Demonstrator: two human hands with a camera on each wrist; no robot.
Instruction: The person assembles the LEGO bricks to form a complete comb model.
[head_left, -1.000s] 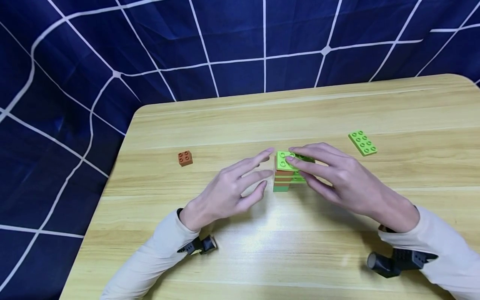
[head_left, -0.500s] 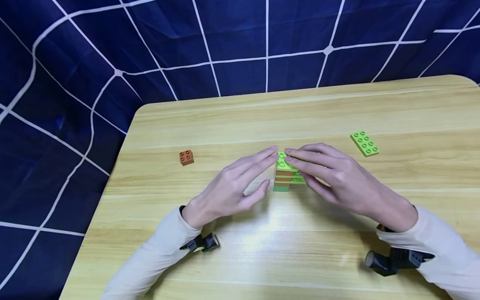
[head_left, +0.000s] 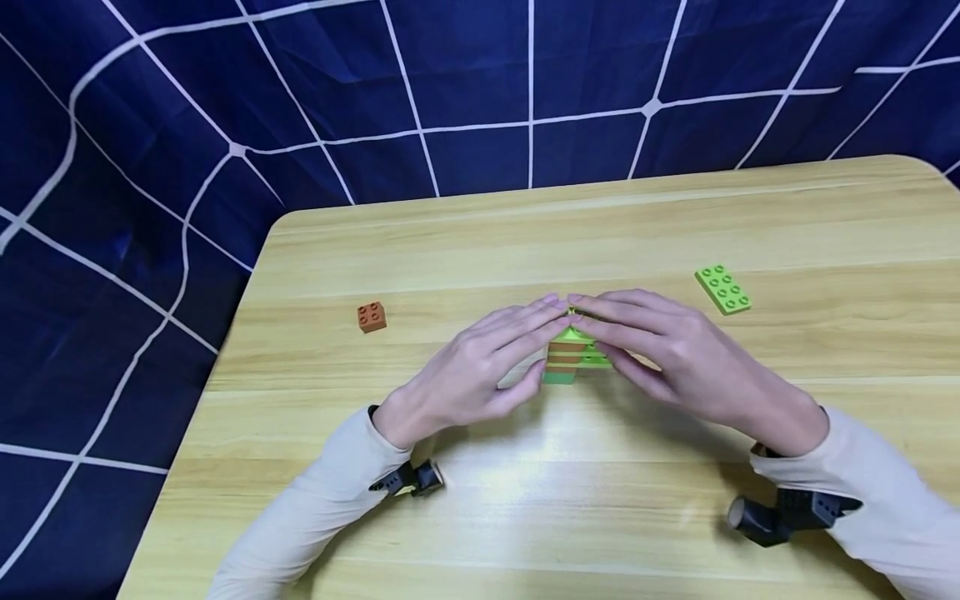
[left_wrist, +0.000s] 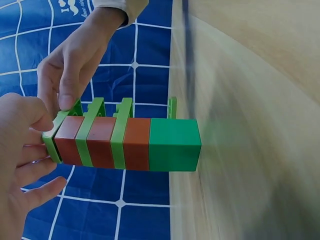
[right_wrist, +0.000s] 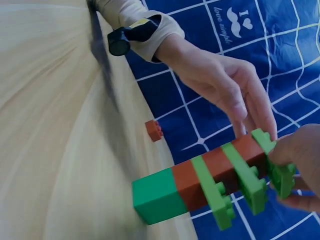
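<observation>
A stack of toy bricks (head_left: 564, 360) stands upright on the table between both hands. It has a dark green block (left_wrist: 175, 145) at the bottom, then reddish-brown bricks (left_wrist: 102, 142) alternating with thin lime plates that stick out to the right. The uppermost lime plate (head_left: 573, 335) is largely covered by fingers. My left hand (head_left: 472, 371) lays nearly straight fingers over its left end, the thumb beside the stack's near left side. From the right, my right hand (head_left: 678, 354) pinches the plate's overhanging part between thumb and fingers.
A small reddish-brown brick (head_left: 371, 317) lies on the wooden table (head_left: 450, 250) to the left. Farther back on the right is a loose lime plate (head_left: 723, 289) with studs up. A dark blue cloth with white lines (head_left: 480, 83) hangs behind the table.
My left hand has moved right, its fingers coming from beside the stack onto the top plate and meeting the right fingertips. The right hand has stayed nearly still on the plate.
</observation>
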